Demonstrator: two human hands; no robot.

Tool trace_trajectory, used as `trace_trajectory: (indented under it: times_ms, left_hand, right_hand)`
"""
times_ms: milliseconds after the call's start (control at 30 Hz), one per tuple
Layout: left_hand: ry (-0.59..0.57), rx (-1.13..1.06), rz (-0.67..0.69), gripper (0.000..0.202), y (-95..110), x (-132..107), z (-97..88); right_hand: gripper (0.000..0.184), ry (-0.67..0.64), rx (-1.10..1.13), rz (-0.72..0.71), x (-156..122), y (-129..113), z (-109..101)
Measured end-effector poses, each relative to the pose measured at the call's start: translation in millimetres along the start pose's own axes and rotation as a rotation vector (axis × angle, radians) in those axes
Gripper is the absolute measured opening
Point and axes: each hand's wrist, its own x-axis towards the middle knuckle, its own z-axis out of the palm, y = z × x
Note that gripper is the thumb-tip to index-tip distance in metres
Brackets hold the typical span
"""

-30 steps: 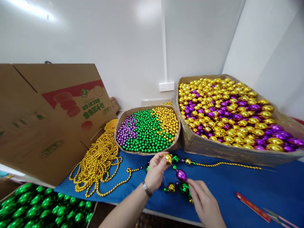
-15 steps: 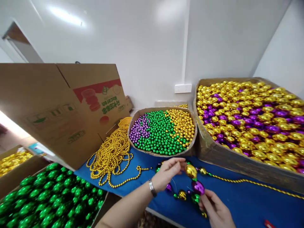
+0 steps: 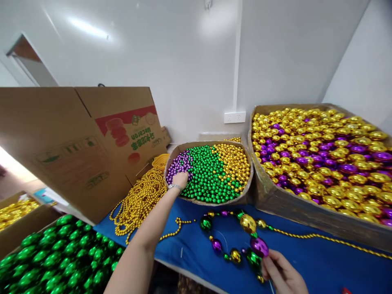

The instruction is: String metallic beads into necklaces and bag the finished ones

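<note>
My left hand reaches into the purple beads at the left side of a shallow box of small round beads; its fingers are hidden from me. Near the front of the blue table, my right hand is closed on a bead necklace, gripping it beside a big purple bead. The necklace curves in a loop on the cloth, with large gold, green and purple beads and small ones between them. A thin clear thread shows below my right fingers. From the loop's far right, a thin gold bead strand runs to the right.
Green beads and gold beads share the shallow box. A big box of gold and purple beads stands right. Left are a gold bead chain pile, a tall carton and large green beads.
My left hand has let go of the necklace and moved up and left into the purple beads. The right hand keeps its grip near the big purple bead.
</note>
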Motion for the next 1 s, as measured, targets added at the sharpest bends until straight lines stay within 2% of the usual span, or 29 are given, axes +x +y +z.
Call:
trace_trajectory:
  times_ms: [200,300,400,467,500,567,633,800,1000]
  left_hand:
    - [0.049,-0.164,0.019,0.021,3.4,-3.7,-5.5]
    - [0.078,-0.346,0.055,0.027,13.9,-19.6,-9.0]
    - [0.043,-0.54,0.109,0.032,36.2,-47.8,-2.9]
    - [-0.03,-0.804,0.13,0.032,55.0,-71.3,4.4]
    - [-0.097,-1.018,0.121,0.03,64.6,-83.1,8.0]
    - [-0.263,-1.429,0.063,0.026,82.4,-104.4,13.3]
    - [-0.4,-1.665,-0.016,0.023,97.0,-120.6,16.2]
    - [-0.499,-1.783,-0.124,0.02,117.0,-137.9,20.2]
    - [-0.509,-1.834,-0.083,0.021,120.7,-142.7,26.0]
  right_hand:
    - [0.033,-0.019,-0.092,-0.061,-0.4,-3.8,-3.8]
    - [0.034,-0.032,-0.143,-0.09,-2.1,-7.1,-6.1]
    - [0.033,-0.033,-0.225,-0.116,-3.9,-9.2,-6.8]
    - [0.031,-0.028,-0.281,-0.138,-5.2,-10.4,-5.9]
    - [0.03,-0.025,-0.309,-0.152,-6.0,-11.2,-5.4]
    - [0.027,-0.017,-0.356,-0.187,-7.9,-13.1,-4.9]
    - [0.025,-0.012,-0.399,-0.223,-10.0,-15.4,-5.7]
    - [0.023,0.012,-0.503,-0.29,-13.8,-20.2,-10.5]
    - [0.023,0.018,-0.549,-0.342,-15.4,-22.6,-12.6]
